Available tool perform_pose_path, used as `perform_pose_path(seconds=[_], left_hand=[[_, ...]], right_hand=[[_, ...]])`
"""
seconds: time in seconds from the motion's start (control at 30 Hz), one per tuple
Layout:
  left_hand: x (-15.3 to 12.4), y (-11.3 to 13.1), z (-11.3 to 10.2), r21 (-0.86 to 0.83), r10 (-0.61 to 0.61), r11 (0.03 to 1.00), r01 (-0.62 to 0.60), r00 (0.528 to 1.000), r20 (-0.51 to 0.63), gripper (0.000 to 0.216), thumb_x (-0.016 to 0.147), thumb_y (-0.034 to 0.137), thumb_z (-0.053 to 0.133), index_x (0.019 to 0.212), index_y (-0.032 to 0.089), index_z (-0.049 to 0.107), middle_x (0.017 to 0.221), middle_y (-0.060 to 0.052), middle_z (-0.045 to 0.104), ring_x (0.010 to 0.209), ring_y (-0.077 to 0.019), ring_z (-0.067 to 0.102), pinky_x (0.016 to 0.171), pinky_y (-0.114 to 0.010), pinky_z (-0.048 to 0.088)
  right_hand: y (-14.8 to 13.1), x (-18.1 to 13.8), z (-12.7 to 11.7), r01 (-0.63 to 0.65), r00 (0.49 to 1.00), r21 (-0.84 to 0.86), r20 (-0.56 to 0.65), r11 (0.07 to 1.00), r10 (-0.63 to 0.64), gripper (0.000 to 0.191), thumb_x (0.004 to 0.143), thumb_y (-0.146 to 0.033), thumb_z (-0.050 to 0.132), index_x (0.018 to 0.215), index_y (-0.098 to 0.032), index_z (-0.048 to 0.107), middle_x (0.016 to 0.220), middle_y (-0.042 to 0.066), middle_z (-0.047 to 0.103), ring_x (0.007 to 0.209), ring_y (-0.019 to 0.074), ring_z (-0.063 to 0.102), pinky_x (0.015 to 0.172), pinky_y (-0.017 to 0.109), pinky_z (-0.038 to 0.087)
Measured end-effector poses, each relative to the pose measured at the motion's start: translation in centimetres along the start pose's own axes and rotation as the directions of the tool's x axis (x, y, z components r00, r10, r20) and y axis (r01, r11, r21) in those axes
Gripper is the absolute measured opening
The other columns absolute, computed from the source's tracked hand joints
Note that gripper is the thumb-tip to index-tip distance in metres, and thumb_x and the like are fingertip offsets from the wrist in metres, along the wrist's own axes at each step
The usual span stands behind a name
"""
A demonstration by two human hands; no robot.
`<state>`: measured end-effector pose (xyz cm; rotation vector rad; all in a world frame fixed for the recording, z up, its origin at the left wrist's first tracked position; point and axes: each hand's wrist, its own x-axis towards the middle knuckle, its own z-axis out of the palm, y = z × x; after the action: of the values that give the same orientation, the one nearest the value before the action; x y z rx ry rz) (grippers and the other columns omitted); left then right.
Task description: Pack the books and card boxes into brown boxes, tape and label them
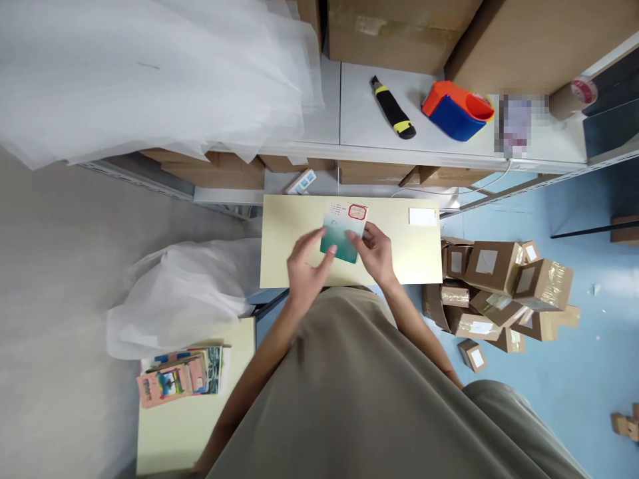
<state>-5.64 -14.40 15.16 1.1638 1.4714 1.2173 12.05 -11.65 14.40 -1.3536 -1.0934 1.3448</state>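
Both hands hold a small card [344, 233] with a green-to-white picture and a red stamp mark at its top corner. It hovers just above a pale yellow table [284, 226]. My left hand [307, 263] pinches the card's left edge, thumb on top. Gripping the card's right edge is my right hand [375, 251], its fingers curled. A white label [422, 216] lies on the table to the right of the card.
A shelf behind carries a black and yellow utility knife [392, 108], an orange and blue tape dispenser [456, 110], a tape roll [574, 95] and cardboard boxes [399, 30]. Several small taped boxes [499, 286] pile on the blue floor at right. White foam wrap [180, 296] and colourful cards [180, 379] lie at left.
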Motion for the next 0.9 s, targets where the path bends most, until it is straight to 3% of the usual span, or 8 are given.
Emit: perform_pose_path(seconds=[0.07,0.13,0.2,0.27,0.47,0.67,0.8,0.9], left_hand=[[1.1,0.0,-1.6,-0.145,-0.135,0.98,0.138,0.99,0.035,0.069,0.087,0.07,0.09,0.14,0.026,0.08,0.151,-0.014,0.075,0.144,-0.0402,0.069,0.121,-0.056,0.058],[1.9,-0.3,-3.0,-0.248,-0.251,0.922,0.296,0.948,0.198,0.081,0.08,0.08,0.09,0.136,0.022,0.081,0.139,-0.017,0.08,0.134,-0.0416,0.075,0.107,-0.053,0.066],[2.2,-0.5,-3.8,-0.254,-0.3,0.885,0.391,0.894,0.334,0.082,0.076,0.08,0.093,0.127,0.018,0.085,0.124,-0.018,0.084,0.121,-0.0399,0.079,0.094,-0.047,0.068],[2.0,-0.7,-4.1,-0.227,-0.317,0.883,0.41,0.879,0.355,0.075,0.074,0.072,0.099,0.122,0.016,0.087,0.116,-0.016,0.086,0.109,-0.0347,0.081,0.087,-0.04,0.067],[1.1,0.0,-3.7,-0.214,-0.316,0.897,0.386,0.9,0.299,0.072,0.073,0.07,0.1,0.117,0.015,0.088,0.109,-0.013,0.087,0.096,-0.028,0.08,0.081,-0.035,0.063],[1.2,-0.3,-4.0,-0.228,-0.299,0.905,0.36,0.918,0.261,0.065,0.073,0.067,0.101,0.113,0.017,0.088,0.104,-0.011,0.087,0.091,-0.0264,0.08,0.081,-0.035,0.065],[1.4,-0.9,-4.0,-0.173,-0.25,0.949,0.264,0.963,0.099,0.053,0.079,0.062,0.097,0.106,0.017,0.087,0.096,-0.006,0.085,0.088,-0.0234,0.078,0.077,-0.031,0.064],[0.9,-0.8,-3.5,-0.062,-0.203,0.977,0.203,0.979,0.01,0.044,0.087,0.057,0.09,0.106,0.017,0.087,0.094,-0.003,0.084,0.089,-0.0233,0.079,0.075,-0.029,0.064]], right_hand=[[-0.7,0.1,-1.0,-0.019,0.993,0.094,0.115,0.995,0.008,0.062,0.091,-0.076,0.084,0.126,-0.026,0.077,0.113,0.007,0.086,0.108,0.0302,0.08,0.094,0.043,0.068],[-1.3,0.0,-1.5,-0.05,0.979,0.136,0.201,0.989,0.022,0.06,0.09,-0.073,0.086,0.126,-0.025,0.079,0.115,0.007,0.086,0.111,0.03,0.08,0.096,0.043,0.068],[-1.5,-0.2,-1.6,-0.078,0.966,0.151,0.256,0.985,0.038,0.06,0.09,-0.072,0.088,0.125,-0.024,0.08,0.115,0.007,0.087,0.111,0.0292,0.08,0.097,0.042,0.068],[-1.3,-0.3,-1.3,-0.095,0.956,0.16,0.288,0.983,0.045,0.062,0.09,-0.072,0.089,0.126,-0.023,0.08,0.116,0.007,0.087,0.11,0.0282,0.08,0.098,0.041,0.068],[0.2,-0.2,-0.2,-0.072,0.962,0.163,0.271,0.984,0.026,0.062,0.09,-0.072,0.088,0.128,-0.023,0.079,0.12,0.008,0.087,0.109,0.0278,0.081,0.094,0.039,0.07],[1.4,0.2,0.6,-0.037,0.98,0.035,0.196,0.999,0.029,0.07,0.09,-0.08,0.083,0.13,-0.023,0.077,0.126,0.01,0.086,0.112,0.0295,0.082,0.093,0.041,0.072],[1.1,-0.5,1.6,0.037,0.999,-0.157,0.004,0.987,-0.037,0.066,0.097,-0.076,0.078,0.141,-0.027,0.075,0.147,0.013,0.078,0.135,0.0348,0.076,0.104,0.049,0.071],[0.6,-1.6,3.3,0.024,0.999,-0.176,0.037,0.984,-0.018,0.063,0.099,-0.075,0.076,0.141,-0.028,0.076,0.144,0.014,0.079,0.136,0.0363,0.077,0.102,0.05,0.072]])
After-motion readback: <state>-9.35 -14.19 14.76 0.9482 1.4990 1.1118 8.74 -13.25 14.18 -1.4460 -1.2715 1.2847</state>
